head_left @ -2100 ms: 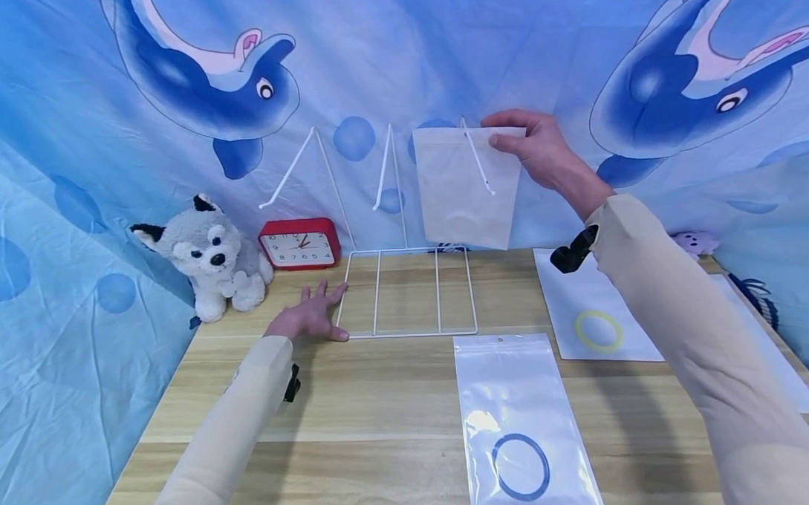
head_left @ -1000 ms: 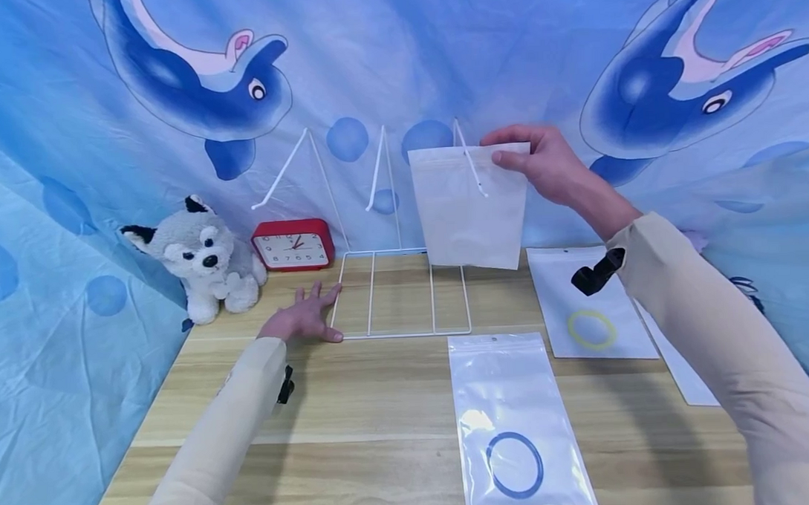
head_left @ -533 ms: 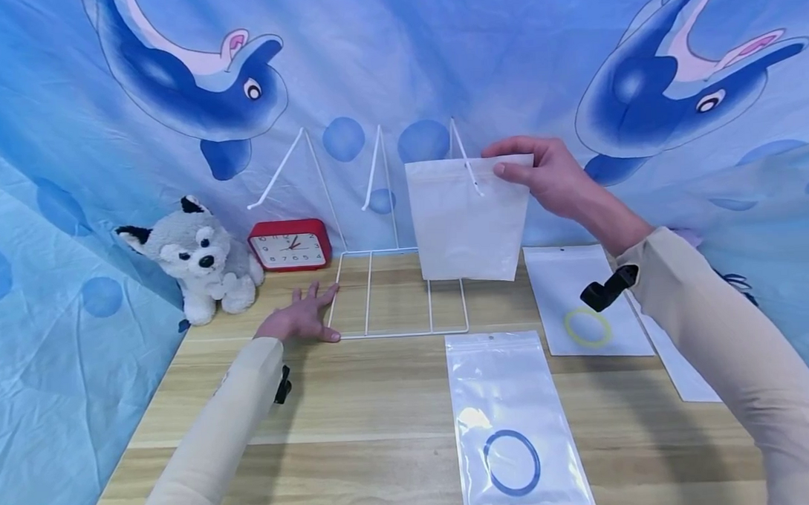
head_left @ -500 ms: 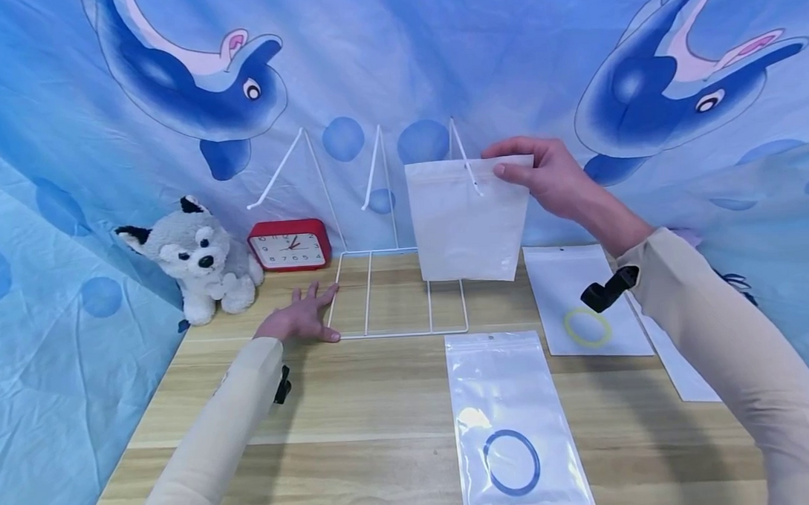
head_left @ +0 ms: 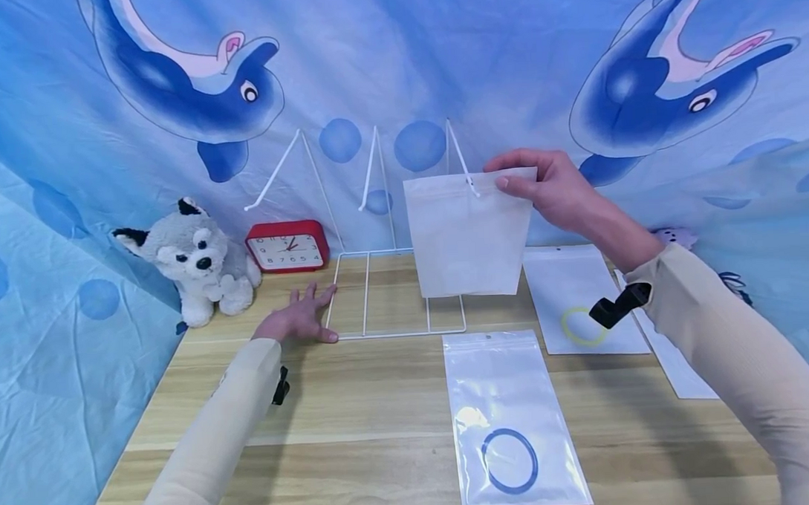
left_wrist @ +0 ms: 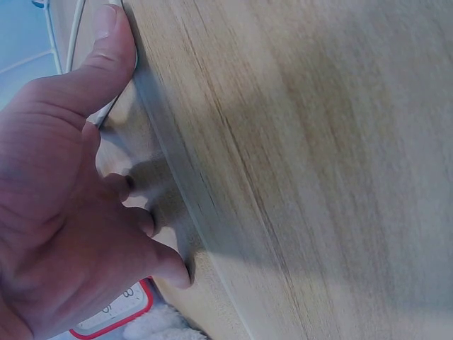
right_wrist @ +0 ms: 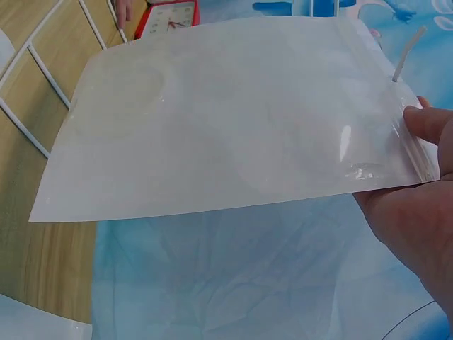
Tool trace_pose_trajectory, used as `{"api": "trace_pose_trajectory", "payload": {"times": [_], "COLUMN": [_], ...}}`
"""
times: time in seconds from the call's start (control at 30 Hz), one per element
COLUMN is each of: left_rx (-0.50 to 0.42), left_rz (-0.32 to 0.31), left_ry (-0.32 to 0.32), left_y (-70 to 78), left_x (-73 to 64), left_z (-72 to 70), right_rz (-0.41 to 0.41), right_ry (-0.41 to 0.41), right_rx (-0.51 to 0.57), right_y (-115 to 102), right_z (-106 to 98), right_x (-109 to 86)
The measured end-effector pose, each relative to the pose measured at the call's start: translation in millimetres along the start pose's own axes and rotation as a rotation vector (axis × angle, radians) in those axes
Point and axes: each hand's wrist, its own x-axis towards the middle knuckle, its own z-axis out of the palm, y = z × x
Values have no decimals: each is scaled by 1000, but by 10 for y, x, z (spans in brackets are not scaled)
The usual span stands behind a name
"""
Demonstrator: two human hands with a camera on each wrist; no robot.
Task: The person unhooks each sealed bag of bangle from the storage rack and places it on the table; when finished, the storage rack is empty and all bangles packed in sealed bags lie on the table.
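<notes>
My right hand point(head_left: 556, 191) pinches the top right edge of a white zip bag point(head_left: 467, 239), thumb on the near face. The bag hangs on the right hook point(head_left: 460, 154) of a white wire display rack point(head_left: 401, 334); the hook's tip pokes out at the top edge, as the right wrist view shows too. A faint pale ring shape shows through the bag point(right_wrist: 212, 120) there. My left hand point(head_left: 296, 317) lies with fingers spread on the table at the rack base's left side, fingertips and thumb at the wire. In the left wrist view the thumb point(left_wrist: 110, 64) lies along the wire.
A zip bag with a blue ring point(head_left: 515, 367) lies in front of the rack. Right of it are a bag with a yellow ring point(head_left: 566, 276) and another white bag point(head_left: 676, 362). A red clock point(head_left: 287, 247) and plush husky point(head_left: 200, 267) sit at left, a purple toy point(head_left: 674, 236) at right.
My right hand has drawn the bag down and toward me along the right hook, so less of the hook sticks out in front. The left hand stays at the rack's base.
</notes>
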Motion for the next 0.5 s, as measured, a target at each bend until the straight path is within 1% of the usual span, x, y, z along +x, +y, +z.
{"api": "trace_pose_trajectory", "payload": {"times": [0.3,0.5], "left_rx": [-4,0], "left_rz": [-7,-2], "left_ry": [-7,-8], "left_y": [-3,-9], "left_x": [22,10], "left_z": [-4,1], "right_rz": [30,5], "right_ry": [2,-9], "right_rx": [-15,13], "right_y": [-47,-58], "right_z": [9,10], "right_x": [-112,-146]}}
